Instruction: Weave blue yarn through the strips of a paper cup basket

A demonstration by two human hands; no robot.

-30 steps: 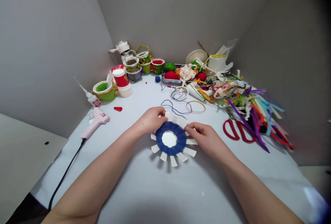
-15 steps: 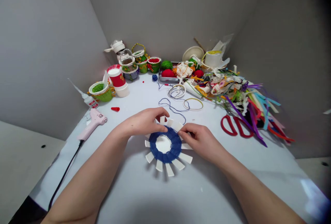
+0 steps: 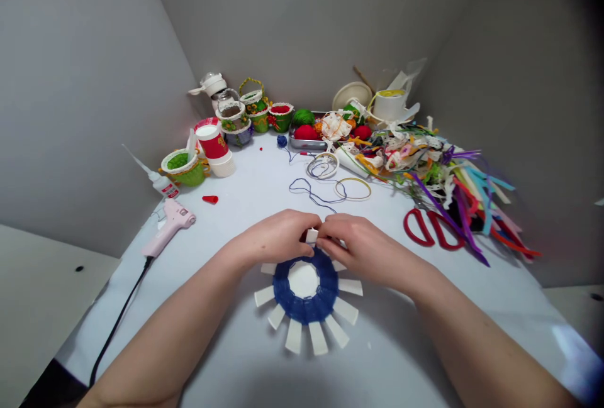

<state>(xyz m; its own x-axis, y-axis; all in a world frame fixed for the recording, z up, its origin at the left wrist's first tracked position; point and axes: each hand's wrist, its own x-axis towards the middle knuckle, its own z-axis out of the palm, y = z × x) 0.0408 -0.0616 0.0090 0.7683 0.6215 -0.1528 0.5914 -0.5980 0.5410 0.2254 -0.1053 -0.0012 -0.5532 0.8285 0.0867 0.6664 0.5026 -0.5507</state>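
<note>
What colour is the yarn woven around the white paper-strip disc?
Dark blue woven yarn; head view shows it best.

A grey wall (image 3: pixel 85 68) is rising at 10 o'clock, a back wall (image 3: pixel 306 12) is standing at 12 and a third wall (image 3: pixel 528 68) is closing in at 2. A white table (image 3: pixel 387 358) is filling the middle, a pale ledge (image 3: pixel 33 282) is lying at 8, and light is glinting off the tabletop at 4

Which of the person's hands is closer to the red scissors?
Right. The right hand lies just left of the red scissors, apart from them; the left hand sits farther left, beyond the right hand.
</note>
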